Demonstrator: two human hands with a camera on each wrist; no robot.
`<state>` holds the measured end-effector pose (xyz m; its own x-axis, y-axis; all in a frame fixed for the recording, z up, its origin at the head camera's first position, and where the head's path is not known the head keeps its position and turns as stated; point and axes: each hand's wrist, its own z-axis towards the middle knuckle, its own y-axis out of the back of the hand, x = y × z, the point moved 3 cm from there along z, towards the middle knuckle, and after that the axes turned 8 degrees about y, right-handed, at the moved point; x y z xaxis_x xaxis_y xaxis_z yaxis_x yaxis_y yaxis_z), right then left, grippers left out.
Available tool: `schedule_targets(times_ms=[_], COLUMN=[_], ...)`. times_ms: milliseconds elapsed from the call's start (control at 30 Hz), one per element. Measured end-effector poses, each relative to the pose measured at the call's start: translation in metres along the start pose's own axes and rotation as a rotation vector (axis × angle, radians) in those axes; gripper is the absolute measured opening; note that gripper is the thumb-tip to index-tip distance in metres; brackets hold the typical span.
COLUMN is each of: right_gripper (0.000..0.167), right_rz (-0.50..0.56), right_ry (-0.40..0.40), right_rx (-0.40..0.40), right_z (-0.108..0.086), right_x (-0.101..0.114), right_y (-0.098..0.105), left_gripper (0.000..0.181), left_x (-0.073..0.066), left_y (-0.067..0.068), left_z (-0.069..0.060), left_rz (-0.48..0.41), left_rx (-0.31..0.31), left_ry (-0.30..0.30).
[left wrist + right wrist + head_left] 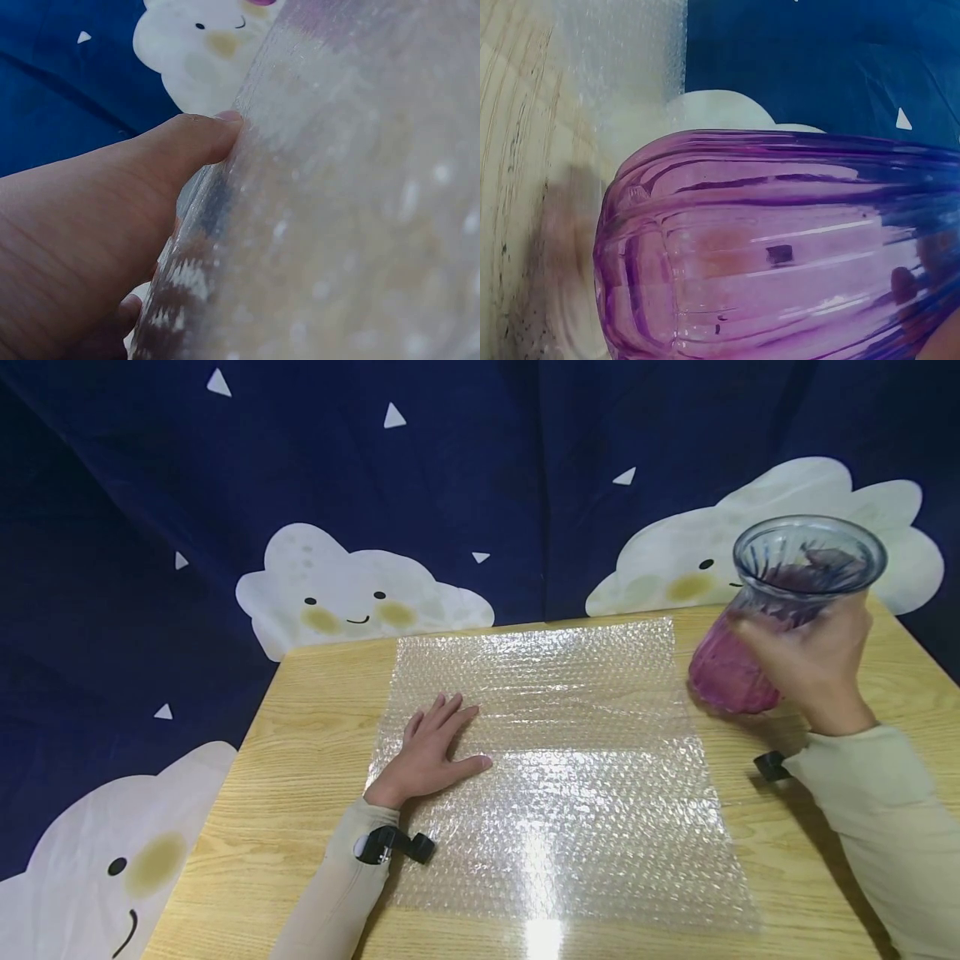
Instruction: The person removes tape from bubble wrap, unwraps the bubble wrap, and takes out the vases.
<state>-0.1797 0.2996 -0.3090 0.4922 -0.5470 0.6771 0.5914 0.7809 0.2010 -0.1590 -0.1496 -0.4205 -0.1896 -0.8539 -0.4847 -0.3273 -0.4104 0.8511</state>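
A glass vase, pink at its base and bluish at its flared rim, is gripped around the neck by my right hand. It is tilted, its mouth up and to the right, over the right side of the table. In the right wrist view the ribbed vase fills much of the frame, with fingertips showing through the glass. My left hand rests with spread fingers on the left part of a sheet of bubble wrap. In the left wrist view the thumb lies against the bubble wrap.
The wooden table extends around the sheet on both sides. Behind it hangs a dark blue curtain printed with white clouds and triangles. Dark wrist devices are strapped over both sleeves, the left device close to the bubble wrap.
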Motion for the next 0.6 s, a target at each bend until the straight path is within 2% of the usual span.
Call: schedule_targets(times_ms=[300,600], right_gripper=[0.081,0.081], right_rz=[-0.043,-0.049], right_ry=[-0.012,0.001], right_rx=[0.016,0.009], right_z=[0.002,0.002], right_x=[-0.019,-0.026], right_y=[0.005,0.007], left_gripper=[0.087,0.086], left_x=[-0.001,0.001], left_y=[0.000,-0.001], left_z=[-0.001,0.000], left_rz=[-0.013,0.012], left_rx=[-0.002,-0.010], left_ry=[0.003,-0.002])
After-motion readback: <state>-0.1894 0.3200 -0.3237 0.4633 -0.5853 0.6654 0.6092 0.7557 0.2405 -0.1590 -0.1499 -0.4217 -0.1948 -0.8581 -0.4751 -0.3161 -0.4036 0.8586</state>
